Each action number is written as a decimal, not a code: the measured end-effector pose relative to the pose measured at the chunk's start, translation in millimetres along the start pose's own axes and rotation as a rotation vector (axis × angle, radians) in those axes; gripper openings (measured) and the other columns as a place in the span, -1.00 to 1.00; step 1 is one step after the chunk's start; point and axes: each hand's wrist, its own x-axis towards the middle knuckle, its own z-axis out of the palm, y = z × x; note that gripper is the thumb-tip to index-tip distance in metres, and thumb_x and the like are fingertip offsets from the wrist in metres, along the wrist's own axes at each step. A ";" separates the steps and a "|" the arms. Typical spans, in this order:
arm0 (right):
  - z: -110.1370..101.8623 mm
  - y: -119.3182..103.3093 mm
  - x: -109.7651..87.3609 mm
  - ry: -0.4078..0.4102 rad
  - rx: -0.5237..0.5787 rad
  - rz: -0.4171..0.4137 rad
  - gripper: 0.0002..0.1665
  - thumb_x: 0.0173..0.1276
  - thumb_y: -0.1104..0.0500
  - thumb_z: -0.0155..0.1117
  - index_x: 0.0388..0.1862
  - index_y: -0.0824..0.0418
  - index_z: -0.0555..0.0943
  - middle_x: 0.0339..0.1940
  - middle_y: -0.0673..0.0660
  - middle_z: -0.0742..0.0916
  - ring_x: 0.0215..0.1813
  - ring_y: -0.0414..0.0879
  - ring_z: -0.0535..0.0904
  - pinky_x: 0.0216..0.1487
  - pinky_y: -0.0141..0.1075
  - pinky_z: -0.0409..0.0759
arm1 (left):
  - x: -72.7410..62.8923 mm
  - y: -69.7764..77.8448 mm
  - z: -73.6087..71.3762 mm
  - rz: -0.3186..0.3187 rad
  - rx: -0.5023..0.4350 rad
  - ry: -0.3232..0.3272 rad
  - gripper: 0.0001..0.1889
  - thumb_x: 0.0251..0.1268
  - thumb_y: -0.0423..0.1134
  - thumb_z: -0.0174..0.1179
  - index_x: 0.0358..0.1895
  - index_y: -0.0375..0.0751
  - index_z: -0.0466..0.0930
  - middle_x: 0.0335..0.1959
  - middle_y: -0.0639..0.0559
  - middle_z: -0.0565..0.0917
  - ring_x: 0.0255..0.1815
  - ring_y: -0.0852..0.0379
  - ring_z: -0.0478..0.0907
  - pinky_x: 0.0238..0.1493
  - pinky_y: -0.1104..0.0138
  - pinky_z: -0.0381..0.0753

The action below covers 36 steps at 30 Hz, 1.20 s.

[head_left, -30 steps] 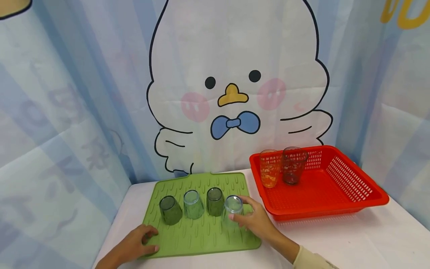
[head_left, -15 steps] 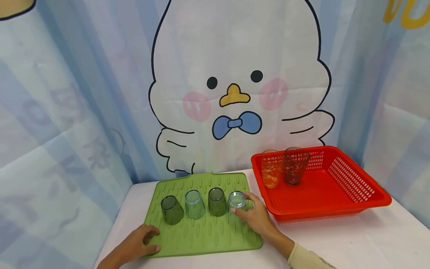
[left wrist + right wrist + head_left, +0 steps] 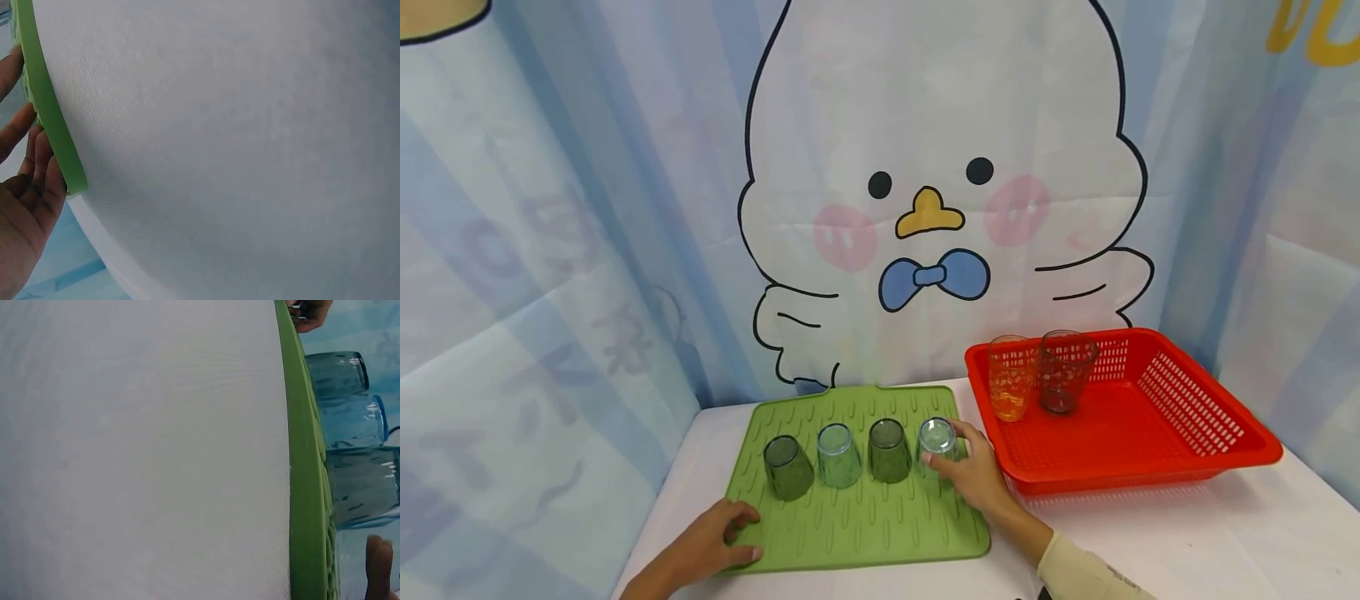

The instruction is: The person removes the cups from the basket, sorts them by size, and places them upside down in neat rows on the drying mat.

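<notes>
A green drying mat [image 3: 850,529] lies on the white table. Several tumblers stand upside down along it: a dark grey-green glass [image 3: 790,473], a pale blue glass [image 3: 839,460], another dark glass [image 3: 890,454] and, at the right, a clear glass [image 3: 937,435]. My right hand [image 3: 976,473] holds that clear glass from its right side, thumb in front and fingers behind; its base shows at the top. My left hand [image 3: 707,540] rests at the mat's front left corner, fingers relaxed. The left wrist view shows its fingertips [image 3: 26,115] touching the mat's edge.
To the right stands a red perforated basket [image 3: 1180,467]. Inside its left end are an orange-tinted glass [image 3: 1009,392] and a dark purplish glass [image 3: 1060,392]. A curtain [image 3: 925,342] printed with a cartoon bird hangs behind the table.
My right hand has slid the clear glass back and slightly right on the mat, bringing it into line with the other tumblers. My left hand has stayed at the mat's corner.
</notes>
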 end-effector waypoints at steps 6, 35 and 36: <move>0.3 0.3 4.3 -0.007 -0.004 0.032 -0.20 0.15 0.23 0.55 0.37 0.26 0.45 0.18 0.33 0.53 -0.51 -0.07 0.67 -0.60 -0.28 0.56 | -0.5 1.5 0.0 0.009 0.015 0.013 -0.51 0.21 -0.06 0.43 0.07 -0.31 0.59 -0.18 -0.03 0.53 -0.28 0.23 0.39 -0.27 0.33 0.46; -11.1 1.5 -1.9 -0.151 -0.002 0.146 0.17 0.19 0.18 0.55 0.61 0.25 0.02 0.43 0.45 0.35 -0.39 -0.03 0.70 -0.42 -0.13 0.66 | -0.2 2.6 -0.6 -0.005 0.003 -0.003 -0.54 0.22 -0.06 0.42 0.06 -0.29 0.59 -0.20 -0.04 0.52 -0.29 0.18 0.39 -0.29 0.32 0.46; -12.3 0.9 -3.6 -0.157 0.000 0.150 0.18 0.19 0.18 0.54 0.62 0.25 0.01 0.44 0.45 0.33 -0.38 -0.03 0.70 -0.40 -0.12 0.66 | -0.1 2.7 -0.6 -0.004 0.004 -0.001 -0.54 0.22 -0.06 0.42 0.06 -0.30 0.59 -0.20 -0.04 0.52 -0.29 0.18 0.39 -0.29 0.32 0.46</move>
